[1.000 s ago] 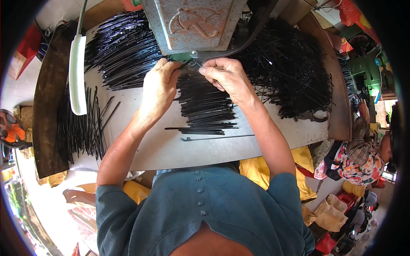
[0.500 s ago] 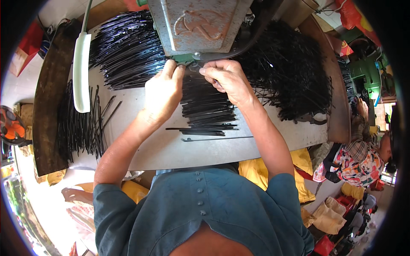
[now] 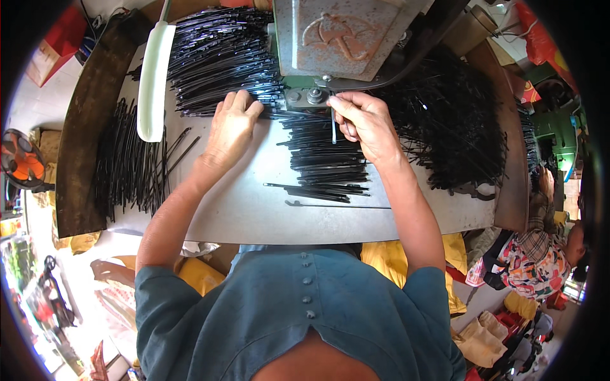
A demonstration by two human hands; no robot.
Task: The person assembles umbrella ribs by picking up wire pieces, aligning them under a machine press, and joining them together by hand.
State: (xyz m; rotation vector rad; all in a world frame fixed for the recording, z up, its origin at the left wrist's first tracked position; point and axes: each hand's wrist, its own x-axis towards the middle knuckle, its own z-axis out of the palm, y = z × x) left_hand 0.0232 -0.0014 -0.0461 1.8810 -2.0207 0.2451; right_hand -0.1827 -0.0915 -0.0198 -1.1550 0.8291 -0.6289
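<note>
My right hand (image 3: 367, 124) is closed in a pinch beside the bolted metal head (image 3: 314, 95) of a press. A thin, shiny metal rod (image 3: 333, 127) hangs down from its fingertips. My left hand (image 3: 230, 130) is curled at the lower edge of a large pile of thin black rods (image 3: 219, 63), left of the press. What its fingers hold, if anything, is hidden. Below the press head lies a smaller stack of black rods (image 3: 327, 155), set roughly side by side. A single long rod (image 3: 337, 205) lies apart below that stack.
The grey press housing (image 3: 343, 38) with an umbrella relief hangs above my hands. A white lamp (image 3: 152, 82) reaches down at the left, over another rod heap (image 3: 127, 165). A tangled black pile (image 3: 445, 120) fills the right. Another person (image 3: 540, 254) works at the far right.
My hands have parted: the left has left the press head and dropped to the left pile's edge. The right stays by the head, and a hanging rod now shows. The whole view has shifted slightly.
</note>
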